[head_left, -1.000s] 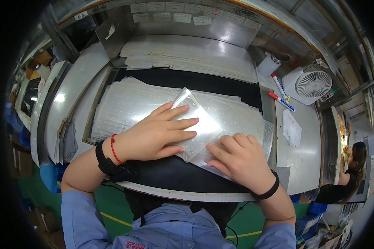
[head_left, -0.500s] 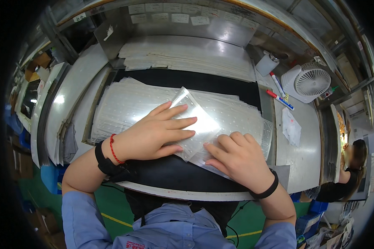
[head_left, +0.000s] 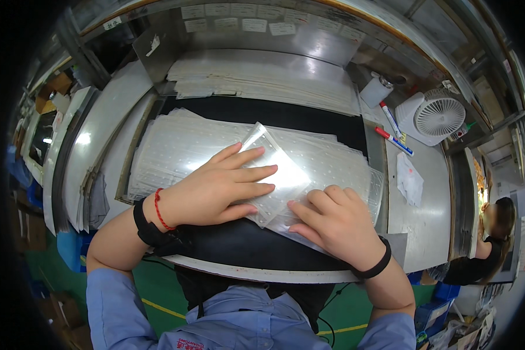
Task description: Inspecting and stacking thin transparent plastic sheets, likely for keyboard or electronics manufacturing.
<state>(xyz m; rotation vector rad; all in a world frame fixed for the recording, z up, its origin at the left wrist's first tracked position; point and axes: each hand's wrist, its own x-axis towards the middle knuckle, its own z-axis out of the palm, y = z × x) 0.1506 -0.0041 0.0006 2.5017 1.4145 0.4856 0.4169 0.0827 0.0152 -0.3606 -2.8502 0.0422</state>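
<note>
A shiny clear plastic sheet (head_left: 278, 153) lies slanted on top of a spread stack of clear dotted sheets (head_left: 175, 146). My left hand (head_left: 216, 185) rests flat on its left side, fingers spread and stretched out. At the sheet's lower right edge is my right hand (head_left: 339, 221). Its index finger and thumb lie apart on the plastic, while the other fingers are half curled. Under the stack is a black mat (head_left: 227, 242) on the bench. The palm side of both hands is hidden.
Piled flat sheets (head_left: 262, 76) stand behind the mat, with curved metal-looking panels (head_left: 102, 134) at the left. To the right are markers (head_left: 394, 140), a crumpled white tissue (head_left: 409, 179), a white bottle (head_left: 377, 90) and a white fan (head_left: 437, 115). Another person (head_left: 490, 251) sits at far right.
</note>
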